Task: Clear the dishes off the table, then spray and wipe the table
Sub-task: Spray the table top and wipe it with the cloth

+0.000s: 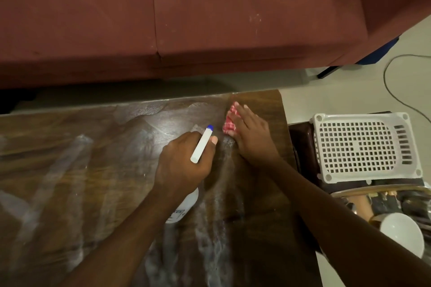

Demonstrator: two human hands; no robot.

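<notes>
- Dark wood tabletop [70,170]: fills the lower left and centre of the view, and is covered with pale, glossy streaks and smears running roughly front to back.
- Maroon sofa [210,18]: runs along the far side, apart from the tabletop, with a strip of pale floor [349,95] between them.
- Thin cable [391,81]: curves over the floor at far right.
- White plastic basket [359,144]: stands on a dark brown surface just beside the tabletop's right edge. Its perforated face is turned up toward the camera, and any contents are hidden.
- Gold-rimmed tray [349,191]: sits nearer than the basket at lower right. It carries a white bowl [403,237], whose interior looks bare, and dark blurred items too unclear to identify.
- Red-and-white checked cloth [229,121]: lies bunched on the tabletop near its far right corner. It is under the fingers of the right hand [251,137], with cloth showing to the left of the fingertips and beyond them.
- Right hand: flat, fingers straight and together, pressing the cloth onto the tabletop.
- Spray bottle [201,145]: white with a blue nozzle tip pointing away and slightly right, toward the cloth. The nozzle is near the cloth but not touching it, and the pale body shows below the wrist.
- Left hand [184,165]: fingers curled round the bottle's neck, gripping it just left of the right hand.
</notes>
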